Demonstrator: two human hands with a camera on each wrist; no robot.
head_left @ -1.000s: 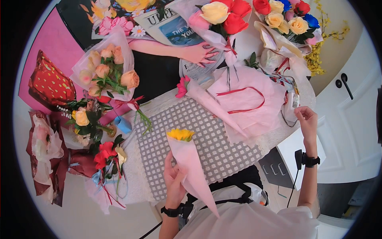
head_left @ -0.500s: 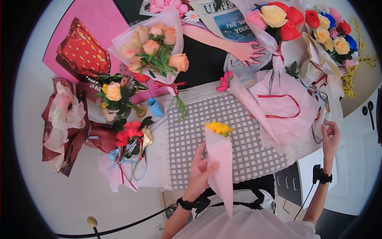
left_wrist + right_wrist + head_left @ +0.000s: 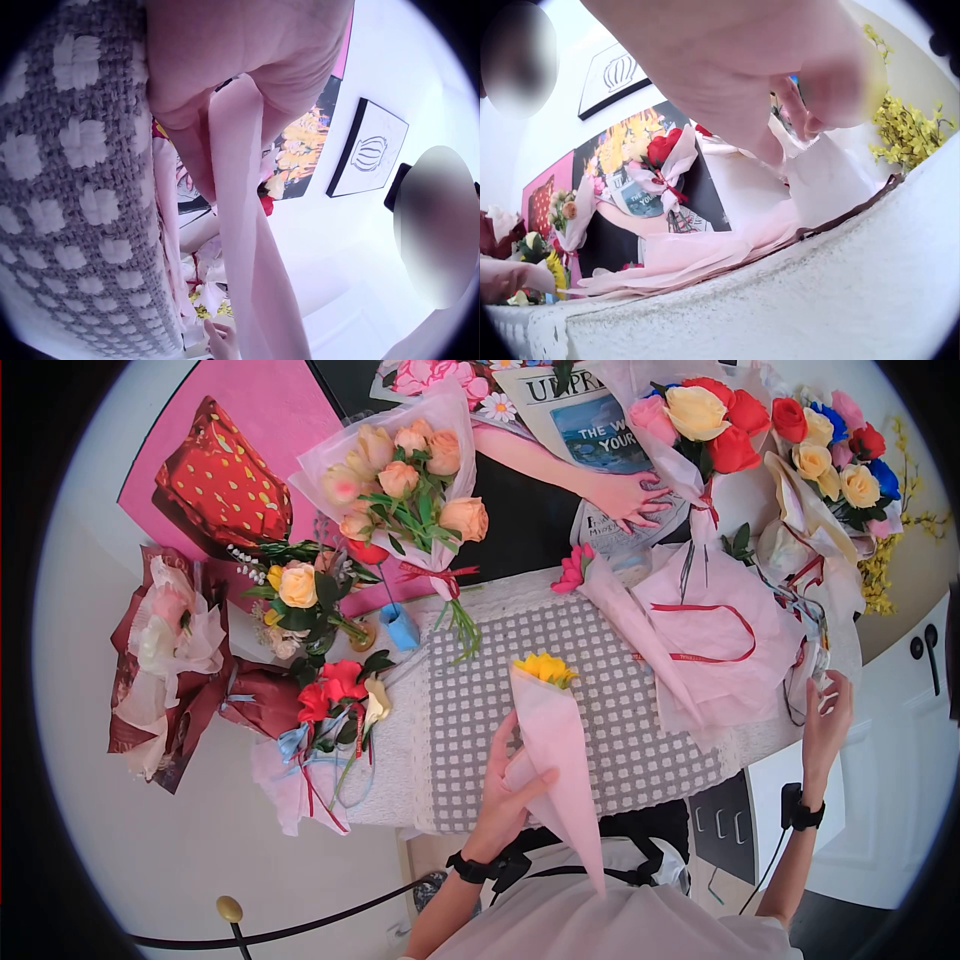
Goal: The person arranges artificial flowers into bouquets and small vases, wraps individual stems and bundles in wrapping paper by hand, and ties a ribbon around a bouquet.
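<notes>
A yellow flower [image 3: 546, 669] shows at the top of a pale pink paper cone [image 3: 562, 745], its narrow end pointing down toward the person. The left hand [image 3: 505, 795] grips the cone from its left side, thumb across the front; the left wrist view shows the pink paper [image 3: 244, 195] between thumb and fingers. At the table's right edge is the right hand [image 3: 828, 730], fingers bent near a white object [image 3: 829, 180] in the right wrist view. Whether its fingertips pinch anything is hidden.
Pink paper with red ribbon [image 3: 725, 635] and a slim pink cone [image 3: 640, 630] lie right of centre on the checked cloth [image 3: 480, 730]. Bouquets stand behind; a peach rose bouquet [image 3: 400, 480] is back left. Dark red wrapping [image 3: 150, 690] and red flowers [image 3: 335, 685] lie left.
The head view has swung, so the table sits further right. The cone's narrow end has tilted slightly right since half a second ago. The right hand stays at the table's right edge.
</notes>
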